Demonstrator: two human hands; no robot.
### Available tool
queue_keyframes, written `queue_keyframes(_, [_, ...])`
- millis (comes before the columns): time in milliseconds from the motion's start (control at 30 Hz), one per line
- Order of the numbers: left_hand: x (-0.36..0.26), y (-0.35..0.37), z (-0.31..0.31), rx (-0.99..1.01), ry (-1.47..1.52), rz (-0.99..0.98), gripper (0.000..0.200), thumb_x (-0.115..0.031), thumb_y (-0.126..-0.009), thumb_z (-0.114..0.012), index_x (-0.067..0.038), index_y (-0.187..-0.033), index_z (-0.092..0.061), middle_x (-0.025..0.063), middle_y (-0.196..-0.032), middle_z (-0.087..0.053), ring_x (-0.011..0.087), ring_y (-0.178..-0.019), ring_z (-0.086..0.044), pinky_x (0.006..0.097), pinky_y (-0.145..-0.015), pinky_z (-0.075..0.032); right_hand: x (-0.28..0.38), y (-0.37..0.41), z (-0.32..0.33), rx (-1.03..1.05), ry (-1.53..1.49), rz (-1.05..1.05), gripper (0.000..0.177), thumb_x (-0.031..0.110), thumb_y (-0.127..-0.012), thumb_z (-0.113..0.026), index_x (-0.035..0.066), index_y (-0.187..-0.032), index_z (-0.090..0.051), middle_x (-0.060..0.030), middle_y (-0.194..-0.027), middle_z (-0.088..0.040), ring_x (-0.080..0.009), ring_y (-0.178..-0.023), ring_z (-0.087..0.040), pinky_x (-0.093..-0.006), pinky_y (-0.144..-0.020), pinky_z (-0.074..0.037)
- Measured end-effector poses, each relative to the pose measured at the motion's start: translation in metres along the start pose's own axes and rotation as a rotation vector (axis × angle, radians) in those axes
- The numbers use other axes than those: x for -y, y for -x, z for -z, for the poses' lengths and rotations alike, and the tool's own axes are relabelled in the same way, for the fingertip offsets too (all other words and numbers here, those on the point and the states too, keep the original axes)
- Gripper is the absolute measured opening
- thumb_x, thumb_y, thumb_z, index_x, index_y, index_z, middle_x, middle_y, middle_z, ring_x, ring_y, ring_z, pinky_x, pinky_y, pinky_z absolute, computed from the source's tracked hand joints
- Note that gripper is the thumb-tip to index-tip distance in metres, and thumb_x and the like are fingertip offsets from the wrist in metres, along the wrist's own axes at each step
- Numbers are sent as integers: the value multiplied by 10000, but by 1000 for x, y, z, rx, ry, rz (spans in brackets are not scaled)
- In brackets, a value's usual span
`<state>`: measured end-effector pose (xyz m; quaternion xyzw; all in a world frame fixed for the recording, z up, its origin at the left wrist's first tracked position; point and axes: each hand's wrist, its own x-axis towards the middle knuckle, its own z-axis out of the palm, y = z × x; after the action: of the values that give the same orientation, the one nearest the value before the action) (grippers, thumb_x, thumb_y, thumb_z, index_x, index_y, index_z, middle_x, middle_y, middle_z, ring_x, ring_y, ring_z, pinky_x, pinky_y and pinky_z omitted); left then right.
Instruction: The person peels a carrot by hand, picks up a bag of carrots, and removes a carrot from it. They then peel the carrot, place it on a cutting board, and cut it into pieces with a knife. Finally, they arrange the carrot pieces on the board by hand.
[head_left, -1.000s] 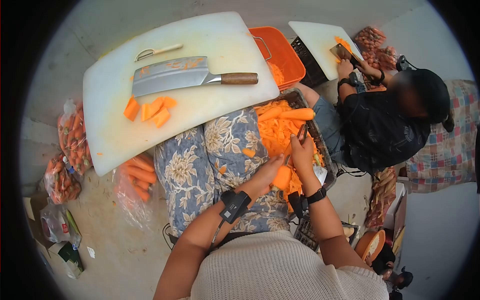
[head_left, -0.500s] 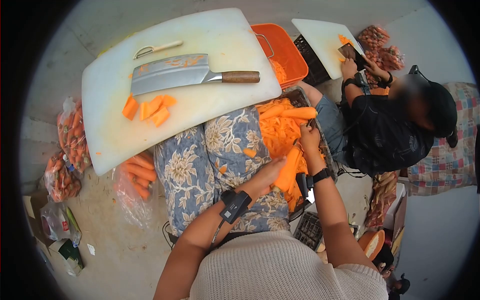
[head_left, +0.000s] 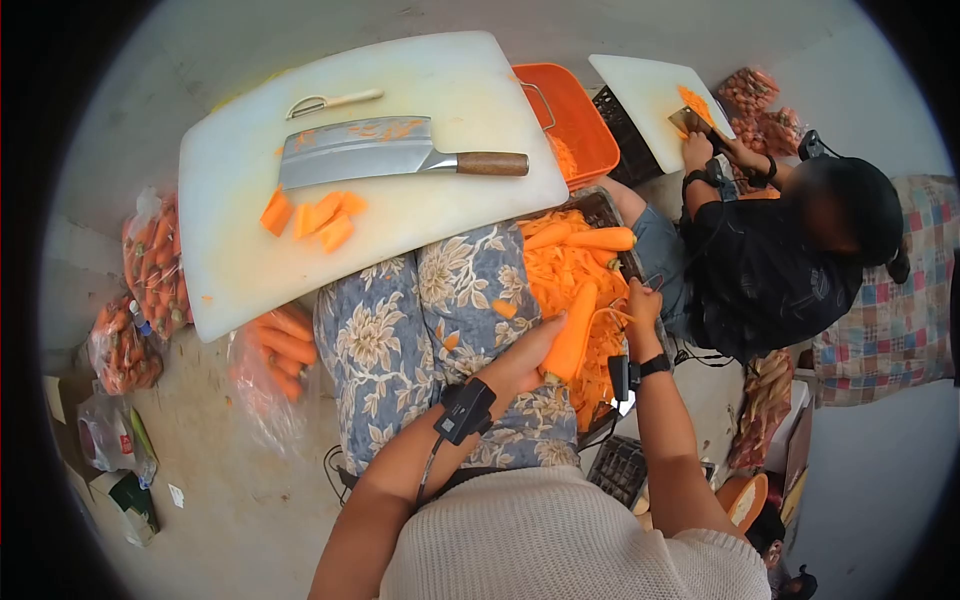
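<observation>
My left hand (head_left: 536, 358) is closed around the lower side of a peeled carrot (head_left: 573, 333). My right hand (head_left: 644, 302) is just right of the carrot, fingers curled in a pinch; what sits in them is too small to make out. A thin orange strip (head_left: 606, 314) arches between the carrot and that hand. Below both hands lies a heap of carrot peelings (head_left: 548, 275) in a dark crate (head_left: 603, 207), with whole peeled carrots (head_left: 602, 239) on top.
A white cutting board (head_left: 450, 90) bears a cleaver (head_left: 350, 155), a peeler (head_left: 335, 102) and carrot chunks (head_left: 320, 218). Behind stands an orange tub (head_left: 600, 150). Bagged carrots (head_left: 155, 260) line the left. At right, a co-worker (head_left: 770, 270) cuts on another board (head_left: 640, 95).
My right hand has drawn away from the carrot toward the right, and a thin strip now shows between them. The carrot stands more upright in my left hand. The view has shifted slightly.
</observation>
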<state>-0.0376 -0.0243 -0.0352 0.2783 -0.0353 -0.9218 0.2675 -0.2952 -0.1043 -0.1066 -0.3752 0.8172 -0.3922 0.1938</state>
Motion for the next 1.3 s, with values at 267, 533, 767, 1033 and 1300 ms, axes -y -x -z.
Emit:
queue_keyframes(267, [-2, 3, -11, 11, 143, -78, 435, -391, -952, -293, -62, -1226, -376, 83, -1071, -517, 184, -920, -555, 318, -771, -477, 129, 142, 46, 145, -494, 67, 331, 243, -853, -564, -8, -1005, -410, -96, -975, -471, -165, -874, -492, -315, -761, -451])
queue_keyframes(533, [-1, 3, -13, -20, -17, -172, 403, -343, -963, -259, -66, -1237, -361, 83, -1120, -500, 167, -976, -548, 311, -775, -488, 126, 165, 15, 229, -206, 317, 284, 210, -826, -593, -5, -925, -436, -122, -930, -480, -202, -867, -490, -329, -752, -417])
queue_keyframes(767, [8, -13, -2, -92, -169, -190, 438, -317, -960, -295, -43, -1301, -298, 99, -1233, -438, 168, -1080, -498, 286, -845, -451, 118, 143, 11, 214, 48, 313, 257, 215, -808, -606, 13, -817, -448, -111, -822, -474, -222, -760, -483, -335, -686, -390])
queue_keyframes(1033, [14, -14, -2, -164, -350, -177, 488, -341, -949, -333, -21, -1316, -294, 100, -1295, -391, 174, -1164, -414, 289, -926, -367, 98, 91, -10, 290, -55, 105, 279, 231, -818, -589, 34, -697, -433, -71, -693, -478, -162, -592, -461, -328, -552, -377])
queue_keyframes(1300, [10, -12, -6, -88, -233, -95, 523, -341, -950, -319, 20, -1325, -273, 150, -1312, -370, 214, -1173, -403, 309, -935, -355, 85, 60, -23, 337, -95, -61, 272, 200, -803, -601, 62, -632, -441, -35, -591, -463, -119, -462, -404, -302, -446, -331])
